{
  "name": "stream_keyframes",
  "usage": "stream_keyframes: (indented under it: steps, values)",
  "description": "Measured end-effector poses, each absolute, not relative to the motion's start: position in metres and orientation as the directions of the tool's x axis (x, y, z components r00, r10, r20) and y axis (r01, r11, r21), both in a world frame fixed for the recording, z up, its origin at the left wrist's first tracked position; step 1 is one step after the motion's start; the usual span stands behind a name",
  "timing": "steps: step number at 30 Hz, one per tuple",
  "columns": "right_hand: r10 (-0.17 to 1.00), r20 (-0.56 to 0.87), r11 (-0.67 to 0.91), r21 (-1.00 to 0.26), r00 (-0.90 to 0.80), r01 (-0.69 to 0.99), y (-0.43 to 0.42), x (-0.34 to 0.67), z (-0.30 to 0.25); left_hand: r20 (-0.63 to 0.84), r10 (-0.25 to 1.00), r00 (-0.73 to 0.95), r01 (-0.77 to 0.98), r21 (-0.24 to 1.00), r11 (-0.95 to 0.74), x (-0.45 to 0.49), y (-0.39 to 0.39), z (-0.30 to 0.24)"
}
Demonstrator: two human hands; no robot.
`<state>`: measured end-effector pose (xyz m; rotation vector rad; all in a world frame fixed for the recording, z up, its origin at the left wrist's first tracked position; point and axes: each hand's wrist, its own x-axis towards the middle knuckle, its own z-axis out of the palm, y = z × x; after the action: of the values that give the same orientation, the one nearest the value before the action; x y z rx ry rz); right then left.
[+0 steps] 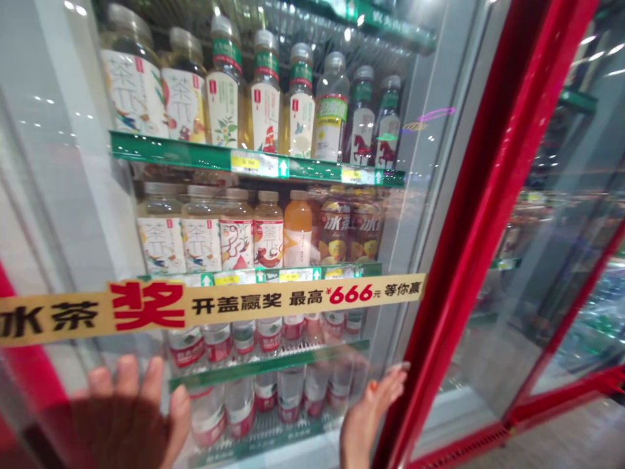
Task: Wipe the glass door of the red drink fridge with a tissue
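My left hand (134,420) is at the lower left with its fingers spread, up against or just in front of the glass door (83,215) of a drinks cooler; I cannot tell if it touches. Lower right, my right hand (368,410) has its fingers stretched out towards the red door frame (463,215), close to its inner edge. A small orange spot shows by the thumb, too small to name. Across the glass runs a yellow sticker strip (283,301) with black and red characters. Neither hand visibly holds anything.
Behind the glass stand several tea bottles (224,104) on a green-edged shelf (195,153). Lower down are more tea bottles, an orange drink bottle (297,225) and several water bottles (239,410). Another red-framed cooler door (561,404) stands at the right.
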<state>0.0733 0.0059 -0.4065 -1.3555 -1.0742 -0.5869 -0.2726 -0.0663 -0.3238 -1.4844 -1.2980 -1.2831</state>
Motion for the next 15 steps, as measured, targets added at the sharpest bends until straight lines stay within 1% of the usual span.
stream_keyframes:
  steps: [2, 3, 4, 5, 6, 7, 8, 9, 10, 11, 12, 13, 14, 15]
  values:
    - [0.306, 0.851, 0.187, -0.493, 0.426, 0.850, 0.008, 0.062, -0.375, 0.980, 0.187, 0.073, 0.996, -0.063, -0.063, -0.273, -0.071, -0.315]
    - [0.342, 0.864, 0.199, -0.451, 0.369, 0.870, 0.005, 0.051, -0.367, 0.977, 0.175, 0.123, 0.992, -0.119, -0.032, -0.273, -0.073, -0.311]
    - [0.364, 0.894, 0.231, -0.358, 0.261, 0.905, -0.002, 0.038, -0.364, 0.974, 0.162, 0.157, 0.988, -0.154, -0.033, -0.272, -0.074, -0.309]
    - [0.361, 0.926, 0.282, -0.221, 0.111, 0.934, -0.012, 0.024, -0.367, 0.973, 0.150, 0.176, 0.984, -0.171, -0.041, -0.271, -0.074, -0.308]
    - [0.322, 0.945, 0.342, -0.062, -0.055, 0.938, -0.024, 0.013, -0.374, 0.975, 0.133, 0.175, 0.984, -0.170, -0.053, -0.269, -0.074, -0.308]
    - [0.252, 0.946, 0.396, 0.093, -0.205, 0.914, -0.035, 0.005, -0.385, 0.980, 0.122, 0.158, 0.987, -0.151, -0.061, -0.267, -0.074, -0.308]
    - [0.170, 0.935, 0.433, 0.214, -0.312, 0.876, -0.046, 0.003, -0.397, 0.985, 0.114, 0.132, 0.990, -0.125, -0.068, -0.265, -0.073, -0.308]
    - [0.102, 0.922, 0.455, 0.290, -0.373, 0.842, -0.053, 0.006, -0.407, 0.987, 0.106, 0.117, 0.991, -0.109, -0.072, -0.263, -0.073, -0.308]
    - [0.065, 0.918, 0.463, 0.320, -0.392, 0.827, -0.057, 0.016, -0.413, 0.989, 0.102, 0.106, 0.992, -0.099, -0.072, -0.262, -0.073, -0.309]
    - [0.064, 0.923, 0.459, 0.309, -0.378, 0.833, -0.057, 0.031, -0.413, 0.989, 0.102, 0.104, 0.993, -0.097, -0.073, -0.261, -0.072, -0.309]
    - [0.091, 0.933, 0.447, 0.275, -0.349, 0.851, -0.054, 0.048, -0.408, 0.989, 0.103, 0.104, 0.993, -0.096, -0.074, -0.260, -0.072, -0.310]
    - [0.134, 0.943, 0.428, 0.221, -0.304, 0.876, -0.046, 0.065, -0.397, 0.989, 0.106, 0.102, 0.993, -0.094, -0.075, -0.260, -0.072, -0.311]
    - [0.188, 0.955, 0.402, 0.139, -0.231, 0.905, -0.036, 0.080, -0.383, 0.990, 0.109, 0.095, 0.993, -0.087, -0.076, -0.259, -0.072, -0.311]
    - [0.243, 0.961, 0.372, 0.031, -0.129, 0.928, -0.025, 0.089, -0.367, 0.990, 0.114, 0.082, 0.994, -0.074, -0.076, -0.259, -0.072, -0.311]
